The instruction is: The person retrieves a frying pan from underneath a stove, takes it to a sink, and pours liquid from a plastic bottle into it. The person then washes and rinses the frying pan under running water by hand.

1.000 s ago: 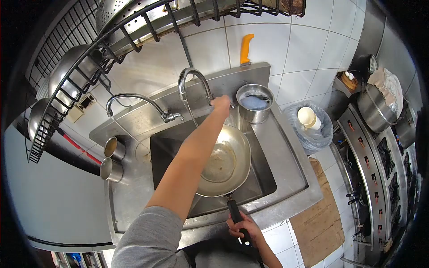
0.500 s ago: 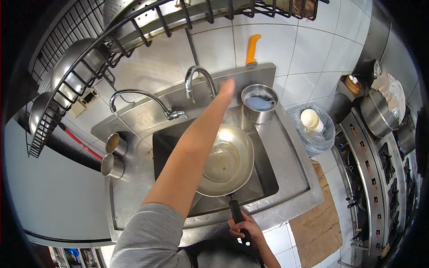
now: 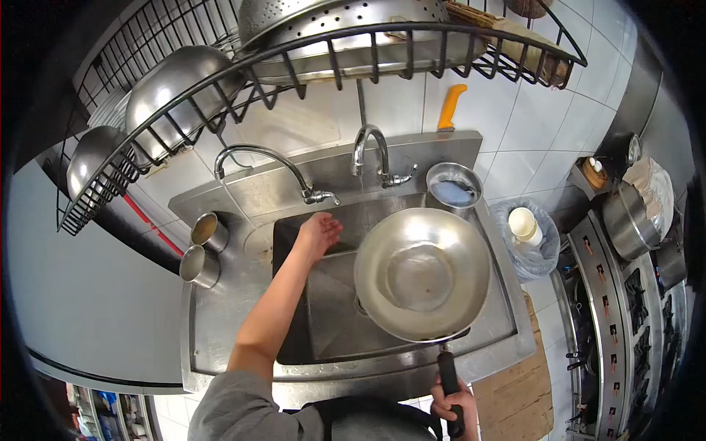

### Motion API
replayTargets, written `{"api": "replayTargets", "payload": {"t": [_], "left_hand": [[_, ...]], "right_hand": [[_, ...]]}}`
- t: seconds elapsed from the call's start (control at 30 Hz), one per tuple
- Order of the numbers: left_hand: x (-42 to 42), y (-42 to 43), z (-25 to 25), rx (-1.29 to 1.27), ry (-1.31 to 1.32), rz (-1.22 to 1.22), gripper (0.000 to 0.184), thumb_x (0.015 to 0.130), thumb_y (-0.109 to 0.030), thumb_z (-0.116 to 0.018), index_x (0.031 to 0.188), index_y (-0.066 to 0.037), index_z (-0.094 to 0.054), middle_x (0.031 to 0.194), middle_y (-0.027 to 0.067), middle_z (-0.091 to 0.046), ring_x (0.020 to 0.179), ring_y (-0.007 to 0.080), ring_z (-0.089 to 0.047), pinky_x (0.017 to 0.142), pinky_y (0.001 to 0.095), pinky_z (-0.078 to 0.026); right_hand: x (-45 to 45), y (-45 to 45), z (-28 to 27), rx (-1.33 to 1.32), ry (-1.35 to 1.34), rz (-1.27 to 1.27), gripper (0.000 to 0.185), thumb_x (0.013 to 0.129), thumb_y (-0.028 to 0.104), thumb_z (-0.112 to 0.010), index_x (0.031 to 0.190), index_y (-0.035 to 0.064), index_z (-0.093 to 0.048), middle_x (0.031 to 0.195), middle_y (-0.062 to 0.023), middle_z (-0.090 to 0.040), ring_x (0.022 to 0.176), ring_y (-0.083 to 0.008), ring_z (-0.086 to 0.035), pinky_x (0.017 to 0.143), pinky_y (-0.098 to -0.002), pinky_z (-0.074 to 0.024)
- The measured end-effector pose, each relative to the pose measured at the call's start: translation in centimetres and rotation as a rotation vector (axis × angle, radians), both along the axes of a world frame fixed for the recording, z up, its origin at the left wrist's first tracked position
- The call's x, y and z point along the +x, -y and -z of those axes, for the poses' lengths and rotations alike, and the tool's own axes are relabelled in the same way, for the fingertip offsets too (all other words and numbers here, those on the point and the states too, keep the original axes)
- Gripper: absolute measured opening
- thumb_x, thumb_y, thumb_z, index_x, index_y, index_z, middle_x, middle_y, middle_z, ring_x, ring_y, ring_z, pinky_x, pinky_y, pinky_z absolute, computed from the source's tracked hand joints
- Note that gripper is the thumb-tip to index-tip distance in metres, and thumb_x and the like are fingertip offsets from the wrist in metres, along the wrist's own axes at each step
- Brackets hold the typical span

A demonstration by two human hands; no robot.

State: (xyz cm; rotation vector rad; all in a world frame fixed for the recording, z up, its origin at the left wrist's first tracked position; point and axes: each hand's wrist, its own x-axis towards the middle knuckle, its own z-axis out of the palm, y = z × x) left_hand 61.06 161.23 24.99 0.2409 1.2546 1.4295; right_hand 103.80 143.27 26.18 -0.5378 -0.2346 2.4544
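My right hand (image 3: 454, 400) is wrapped round the black handle of a steel frying pan (image 3: 423, 275). The pan hangs over the right part of the sink (image 3: 334, 316), its inside facing up and its middle wet-looking. Over the sink's back left part, my left hand (image 3: 321, 235) is held with its fingers stretched out, holding nothing. It is just below the lever of the left tap (image 3: 272, 158). The right tap (image 3: 375, 151) curves over the back of the sink, and a thin trickle seems to fall from its spout.
A metal pot (image 3: 454, 185) with bluish contents stands at the sink's back right corner. Two metal cups (image 3: 200, 266) sit on the left. A black wire rack (image 3: 331, 55) holding bowls overhangs the sink. A lined bin (image 3: 526, 250) and a stove (image 3: 599, 294) are at right.
My left hand has come back from the right tap's lever to the left side of the sink. The pan has risen and shifted right, and the pooled water in it no longer shows.
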Motion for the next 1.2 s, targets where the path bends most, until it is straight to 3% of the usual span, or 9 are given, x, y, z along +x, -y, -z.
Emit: {"api": "replayTargets", "payload": {"t": [0.07,0.17,0.37,0.43,0.6,0.7,0.9,1.03,1.2], "left_hand": [[-1.2,-3.2,1.7,-0.038,0.329,-0.093,0.048,0.095,-0.034,-0.030,0.119,0.006,-0.039,0.118,0.0226,-0.049,0.102,0.0342,-0.051,0.093,0.0452,-0.042],[-4.0,-8.1,3.4,0.410,0.621,-0.206,0.067,0.096,-0.040,-0.023,0.137,0.008,-0.001,0.142,0.0309,-0.011,0.125,0.0461,-0.028,0.105,0.0503,-0.027],[-6.1,-10.6,-0.6,0.330,0.714,-0.175,0.069,0.096,-0.038,-0.018,0.131,0.019,-0.004,0.138,0.0358,-0.016,0.128,0.0430,-0.025,0.107,0.0483,-0.024],[-5.4,-10.6,0.0,0.330,0.508,-0.128,0.070,0.095,-0.039,-0.021,0.133,0.017,-0.006,0.139,0.0333,-0.020,0.130,0.0391,-0.025,0.110,0.0467,-0.017],[-0.3,-4.5,3.5,0.042,0.032,0.079,0.052,0.093,-0.041,-0.031,0.123,-0.001,-0.041,0.114,0.0149,-0.054,0.098,0.0304,-0.049,0.089,0.0427,-0.036],[2.2,0.6,7.8,0.039,0.022,0.298,0.044,0.092,-0.038,-0.037,0.124,-0.008,-0.043,0.118,0.0105,-0.054,0.101,0.0271,-0.052,0.087,0.0428,-0.036],[9.2,10.4,3.0,0.057,-0.236,0.699,0.035,0.091,-0.021,-0.046,0.124,-0.009,-0.044,0.122,0.0101,-0.055,0.101,0.0215,-0.058,0.072,0.0327,-0.047],[10.3,10.6,1.7,0.114,-0.466,0.875,0.037,0.090,-0.024,-0.049,0.125,-0.011,-0.044,0.126,0.0052,-0.053,0.108,0.0176,-0.055,0.084,0.0325,-0.042],[12.9,0.3,1.6,0.119,-0.856,0.591,0.050,0.086,-0.022,-0.051,0.130,-0.003,-0.038,0.132,0.0133,-0.045,0.122,0.0237,-0.042,0.098,0.0366,-0.035]], "right_hand": [[0.7,0.2,-1.0,0.051,0.036,0.047,0.042,0.069,0.004,-0.056,0.109,0.0013,-0.042,0.054,-0.0057,-0.040,0.032,-0.0099,-0.034,0.032,-0.0253,-0.0228],[1.8,0.5,-1.4,0.070,-0.037,0.079,0.043,0.068,0.003,-0.054,0.109,-0.0001,-0.041,0.054,-0.0071,-0.041,0.032,-0.0107,-0.036,0.031,-0.0252,-0.0228],[3.4,2.2,-3.0,0.058,-0.009,0.219,0.039,0.068,0.003,-0.054,0.105,0.0002,-0.042,0.055,-0.0056,-0.039,0.033,-0.0096,-0.033,0.034,-0.0263,-0.0228],[3.8,3.2,-3.4,0.084,0.018,0.245,0.038,0.070,0.005,-0.053,0.106,0.0016,-0.042,0.056,-0.0042,-0.039,0.034,-0.0088,-0.034,0.037,-0.0263,-0.0243],[3.9,6.0,-2.5,0.167,-0.052,0.305,0.038,0.072,0.005,-0.051,0.108,-0.0004,-0.039,0.057,-0.0027,-0.041,0.033,-0.0073,-0.038,0.034,-0.0256,-0.0249],[2.9,8.5,-2.9,0.155,-0.084,0.399,0.037,0.072,0.005,-0.052,0.107,-0.0009,-0.039,0.058,-0.0028,-0.041,0.033,-0.0069,-0.039,0.034,-0.0248,-0.0271],[1.9,13.8,-3.7,0.142,-0.191,0.490,0.032,0.077,0.005,-0.048,0.108,0.0009,-0.043,0.063,-0.0019,-0.041,0.038,-0.0062,-0.038,0.040,-0.0253,-0.0305],[2.6,17.3,-4.0,0.110,-0.119,0.617,0.033,0.077,0.004,-0.047,0.109,0.0014,-0.043,0.063,-0.0018,-0.041,0.037,-0.0064,-0.038,0.041,-0.0258,-0.0319],[5.3,19.8,-3.9,0.157,-0.205,0.657,0.036,0.076,0.006,-0.048,0.111,-0.0008,-0.042,0.061,-0.0021,-0.041,0.035,-0.0066,-0.040,0.040,-0.0273,-0.0345]]}}
